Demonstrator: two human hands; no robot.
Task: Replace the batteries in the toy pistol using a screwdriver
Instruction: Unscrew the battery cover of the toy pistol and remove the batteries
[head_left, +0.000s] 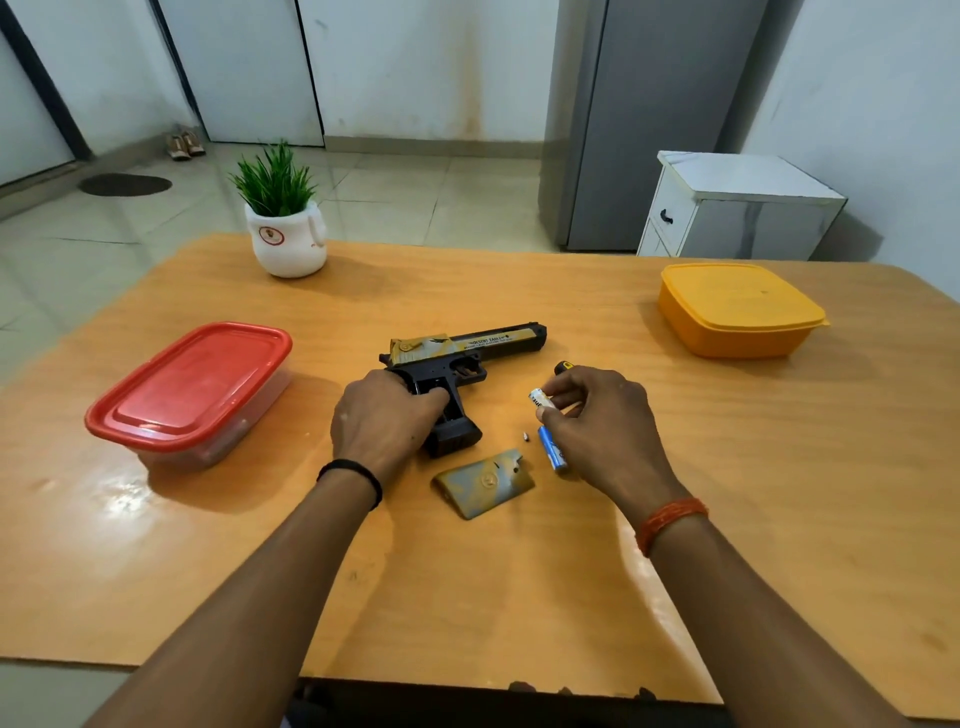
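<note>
1. The toy pistol (457, 358) lies mid-table, barrel toward 2 o'clock.
2. The left hand (384, 421) curls around its grip.
3. The right hand (597, 421) pinches a white battery (540, 401); a blue battery (551, 448) lies at its 7 o'clock.

The toy pistol (462, 358) is coloured black, its slide patterned in mottled yellow and grey. The same yellow-grey mottling is carried by the detached grip cover (484, 483). One battery (551, 448) is blue, another (540, 401) white with dark lettering. A clear container (187, 395) is topped by a red lid; a second container (737, 309) is orange-yellow throughout. Green leaves are held in a white pot (287, 241). The table (519, 571) is orange-brown woodgrain.
</note>
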